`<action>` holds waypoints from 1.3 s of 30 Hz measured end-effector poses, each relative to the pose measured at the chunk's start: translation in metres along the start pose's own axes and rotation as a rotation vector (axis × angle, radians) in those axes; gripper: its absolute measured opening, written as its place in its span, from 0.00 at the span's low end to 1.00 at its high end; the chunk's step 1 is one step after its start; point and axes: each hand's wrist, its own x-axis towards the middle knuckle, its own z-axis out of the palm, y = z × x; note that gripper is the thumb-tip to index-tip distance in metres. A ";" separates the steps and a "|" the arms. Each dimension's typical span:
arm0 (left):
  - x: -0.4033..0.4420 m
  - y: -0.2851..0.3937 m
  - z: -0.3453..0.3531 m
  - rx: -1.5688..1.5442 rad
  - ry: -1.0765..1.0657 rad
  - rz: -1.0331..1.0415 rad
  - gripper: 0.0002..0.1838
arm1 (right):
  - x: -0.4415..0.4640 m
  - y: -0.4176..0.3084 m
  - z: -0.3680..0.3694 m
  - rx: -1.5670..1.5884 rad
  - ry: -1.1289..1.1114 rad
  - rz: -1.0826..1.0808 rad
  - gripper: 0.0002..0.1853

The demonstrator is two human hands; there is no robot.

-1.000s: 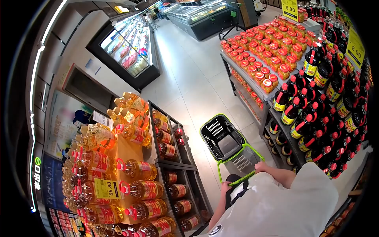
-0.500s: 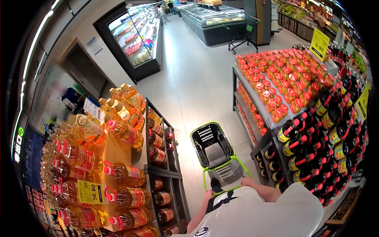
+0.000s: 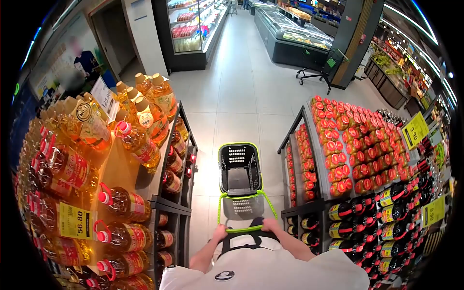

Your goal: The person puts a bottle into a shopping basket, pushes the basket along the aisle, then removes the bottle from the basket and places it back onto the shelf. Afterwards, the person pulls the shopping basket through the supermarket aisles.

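A black shopping basket (image 3: 240,170) with a lime green rim stands in the aisle in front of my body, and nothing shows inside it. Its green handle (image 3: 245,229) crosses close to my waist. My left hand (image 3: 220,233) is closed round the handle's left end. Round the right end the fingers of my right hand (image 3: 270,225) are wrapped. A black strap (image 3: 246,236) lies across my white shirt, just below the handle.
Oil bottles (image 3: 128,203) fill shelves on the left. Red-lidded jars (image 3: 338,159) and dark sauce bottles (image 3: 394,212) stand on the right. Ahead are a lit fridge (image 3: 186,29), a freezer (image 3: 295,41), a cart (image 3: 326,67) and a person (image 3: 86,62) behind the oil.
The view has swung until the aisle runs straight ahead. The basket now appears upright and further left in view than a second ago, and both hands have stayed on the handle.
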 end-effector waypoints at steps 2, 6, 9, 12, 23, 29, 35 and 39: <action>0.020 0.010 -0.012 0.033 -0.023 -0.058 0.15 | 0.027 0.012 0.001 -0.020 -0.022 0.009 0.17; 0.040 0.033 -0.044 0.039 -0.111 -0.126 0.15 | 0.056 0.032 -0.014 0.016 -0.028 -0.060 0.19; 0.064 0.053 -0.052 0.033 -0.038 -0.152 0.14 | 0.083 0.055 -0.044 -0.038 -0.001 -0.169 0.19; 0.089 0.077 -0.060 0.004 0.114 -0.168 0.12 | 0.122 0.087 -0.048 -0.011 -0.085 -0.248 0.18; 0.138 0.136 -0.059 -0.060 0.272 -0.238 0.10 | 0.159 0.142 -0.086 0.075 -0.203 -0.210 0.18; 0.150 0.152 -0.076 -0.052 0.258 -0.276 0.09 | 0.153 0.143 -0.107 0.113 -0.015 -0.207 0.17; 0.158 0.154 -0.076 0.014 0.166 -0.291 0.10 | 0.169 0.158 -0.102 0.121 -0.092 -0.267 0.22; 0.160 0.143 -0.082 -0.079 0.285 -0.246 0.08 | 0.158 0.146 -0.121 0.165 -0.116 -0.278 0.22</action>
